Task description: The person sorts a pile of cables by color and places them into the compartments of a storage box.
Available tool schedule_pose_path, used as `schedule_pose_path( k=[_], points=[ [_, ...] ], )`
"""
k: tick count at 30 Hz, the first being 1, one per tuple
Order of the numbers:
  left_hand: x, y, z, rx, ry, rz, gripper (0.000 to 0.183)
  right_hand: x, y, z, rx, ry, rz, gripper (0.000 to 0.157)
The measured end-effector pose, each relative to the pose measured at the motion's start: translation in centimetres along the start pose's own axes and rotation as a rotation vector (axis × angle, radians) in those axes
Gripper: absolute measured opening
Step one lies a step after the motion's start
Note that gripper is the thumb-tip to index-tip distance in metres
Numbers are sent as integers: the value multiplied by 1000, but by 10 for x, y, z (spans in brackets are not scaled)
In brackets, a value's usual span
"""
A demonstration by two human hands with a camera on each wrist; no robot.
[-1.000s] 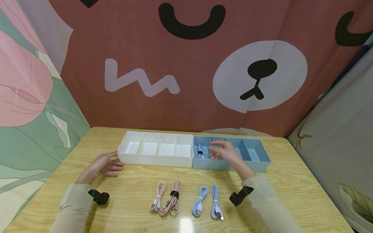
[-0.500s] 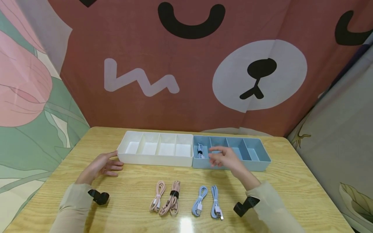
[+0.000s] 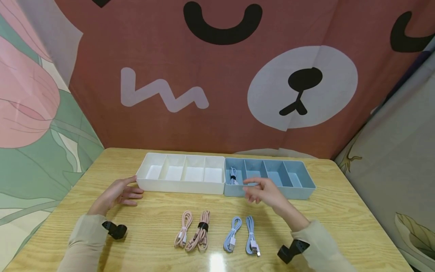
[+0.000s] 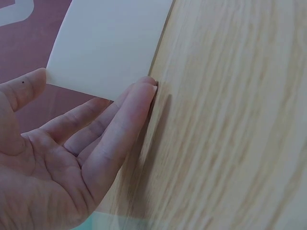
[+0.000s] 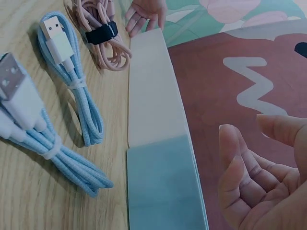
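Note:
My left hand (image 3: 117,194) rests its fingertips against the left end of a white compartment box (image 3: 180,187); the left wrist view shows its fingers fairly straight at the box's lower corner. Over the front rim of the blue compartment box (image 3: 295,193), my right hand (image 3: 263,192) hovers with loosely bent fingers and nothing in them. Inside the leftmost blue compartment lies a pale blue bundled cable (image 3: 233,174) with a black strap. Closer to me lie two blue USB cables (image 3: 232,235), tied with white bands and fitted with white plugs.
Left of the blue cables lie a thin pink cable (image 3: 183,230) and a thicker pink cable bundle (image 3: 201,236) with a black strap. Both boxes stand end to end near the back of the wooden table (image 3: 153,211), before a printed cloth (image 3: 217,124).
My right hand has drawn back toward me, from above the blue box's compartments to its front rim. The left hand and the cables stay where they were.

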State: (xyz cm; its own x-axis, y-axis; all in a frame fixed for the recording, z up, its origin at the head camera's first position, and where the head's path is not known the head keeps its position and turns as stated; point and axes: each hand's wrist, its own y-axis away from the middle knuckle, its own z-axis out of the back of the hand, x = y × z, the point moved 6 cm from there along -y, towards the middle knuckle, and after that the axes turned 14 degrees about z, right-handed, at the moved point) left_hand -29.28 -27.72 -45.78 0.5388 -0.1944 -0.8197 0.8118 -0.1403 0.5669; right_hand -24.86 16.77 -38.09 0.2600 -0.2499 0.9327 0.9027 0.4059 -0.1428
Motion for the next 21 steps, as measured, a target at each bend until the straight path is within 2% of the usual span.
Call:
schedule_pose_path(
  k=[14, 21],
  points=[
    [0, 0, 0, 2, 1, 8, 69, -5, 18, -7, 49, -12, 2, 49],
    [1, 0, 0, -5, 4, 13, 68, -8, 27, -9, 84, -2, 19, 45]
  ],
)
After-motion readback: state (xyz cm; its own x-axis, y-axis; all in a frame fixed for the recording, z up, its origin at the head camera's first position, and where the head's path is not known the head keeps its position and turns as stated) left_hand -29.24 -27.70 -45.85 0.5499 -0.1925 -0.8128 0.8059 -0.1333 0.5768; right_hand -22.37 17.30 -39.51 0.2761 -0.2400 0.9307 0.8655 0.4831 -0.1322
